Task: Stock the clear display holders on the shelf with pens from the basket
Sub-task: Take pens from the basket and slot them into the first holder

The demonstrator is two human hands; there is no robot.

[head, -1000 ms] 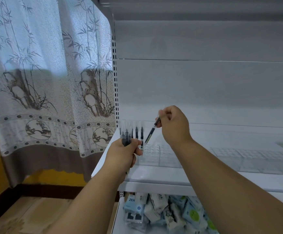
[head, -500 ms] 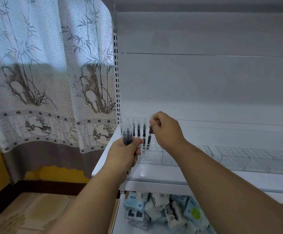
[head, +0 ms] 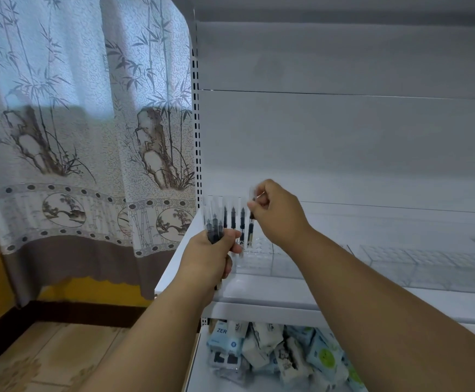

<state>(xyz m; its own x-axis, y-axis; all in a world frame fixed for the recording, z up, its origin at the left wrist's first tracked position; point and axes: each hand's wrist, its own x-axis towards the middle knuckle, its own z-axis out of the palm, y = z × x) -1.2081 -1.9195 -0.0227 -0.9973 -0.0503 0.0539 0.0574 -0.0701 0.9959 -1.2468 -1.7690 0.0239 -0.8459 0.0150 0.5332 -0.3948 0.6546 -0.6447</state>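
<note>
**Pen lowered into the holder at the shelf's left end**

My right hand (head: 277,215) pinches one pen (head: 251,228) by its clear upper end between curled fingers, holding it upright with its dark lower part down in the clear display holder (head: 259,251) near the shelf's (head: 273,292) front-left corner. Just left of it, three more pens (head: 233,217) stand upright in the same holder. My left hand (head: 211,261) grips a bundle of pens (head: 214,226), fingers curled round their lower ends and clear caps fanning upward, at the shelf's left edge, just beside the standing row. Further clear holders (head: 428,258) line the shelf toward its right end. Packets (head: 276,352) lie heaped on the lower shelf (head: 199,369). A bamboo-print curtain (head: 83,123) hangs beyond the left edge.
</note>
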